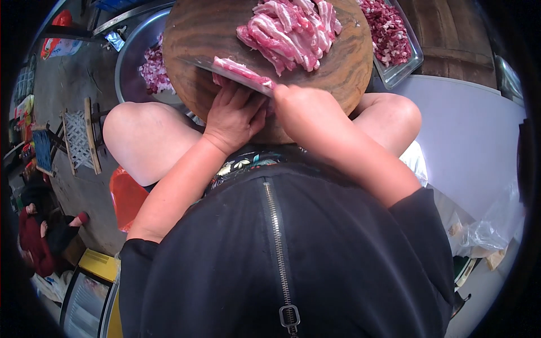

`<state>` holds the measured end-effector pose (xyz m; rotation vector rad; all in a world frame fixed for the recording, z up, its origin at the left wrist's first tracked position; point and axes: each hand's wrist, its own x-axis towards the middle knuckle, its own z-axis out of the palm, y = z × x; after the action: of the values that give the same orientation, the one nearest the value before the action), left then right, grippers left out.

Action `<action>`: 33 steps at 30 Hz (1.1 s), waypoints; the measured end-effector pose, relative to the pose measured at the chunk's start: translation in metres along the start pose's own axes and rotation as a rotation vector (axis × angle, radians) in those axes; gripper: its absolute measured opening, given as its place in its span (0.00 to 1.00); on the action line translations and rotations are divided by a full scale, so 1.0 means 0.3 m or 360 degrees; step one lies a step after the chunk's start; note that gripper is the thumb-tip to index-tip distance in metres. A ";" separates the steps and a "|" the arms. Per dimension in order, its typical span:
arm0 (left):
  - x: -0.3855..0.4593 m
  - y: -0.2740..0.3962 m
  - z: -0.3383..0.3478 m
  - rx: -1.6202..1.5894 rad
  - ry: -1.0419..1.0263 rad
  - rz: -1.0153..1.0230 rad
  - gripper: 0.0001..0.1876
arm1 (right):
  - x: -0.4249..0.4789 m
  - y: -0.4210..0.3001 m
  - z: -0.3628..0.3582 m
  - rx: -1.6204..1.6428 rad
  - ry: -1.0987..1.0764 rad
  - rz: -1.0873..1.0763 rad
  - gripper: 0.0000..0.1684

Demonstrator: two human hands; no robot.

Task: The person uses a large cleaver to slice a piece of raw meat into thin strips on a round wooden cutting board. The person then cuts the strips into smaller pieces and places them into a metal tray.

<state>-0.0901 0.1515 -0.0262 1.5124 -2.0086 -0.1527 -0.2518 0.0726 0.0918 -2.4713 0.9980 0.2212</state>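
My right hand [302,107] grips a knife, its blade [241,79] slanting across a round wooden chopping block [198,29]. Just beyond the blade lies a cut strip of raw fatty meat [243,69]. My left hand [234,114] presses on meat on the near side, fingertips close behind the blade; the palm hides most of that piece. Farther back on the block is a pile of raw, pink-and-white meat strips [291,36].
At left, a metal basin [127,63] holds diced meat [153,69]. A clear tray [410,67] of diced meat [386,34] stands right, beside a pale tabletop [469,118]. A woven-seat stool [78,139], a red plastic bag [126,196] and a seated person [40,241] are left.
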 end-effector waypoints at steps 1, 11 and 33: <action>0.000 -0.001 0.000 0.0012 0.0005 0.0001 0.21 | 0.033 -0.010 0.000 0.0023 0.0045 -0.0072 0.10; 0.007 -0.002 0.000 -0.0090 0.0093 0.0148 0.18 | 0.416 -0.021 0.020 0.0065 0.0515 0.0117 0.16; 0.004 0.005 0.004 0.0028 0.0096 0.0155 0.16 | -0.266 0.113 0.040 0.0118 0.0070 0.0086 0.04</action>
<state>-0.0921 0.1505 -0.0261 1.4094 -2.0354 -0.0489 -0.3326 0.1061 0.0940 -2.3938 1.0729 0.1449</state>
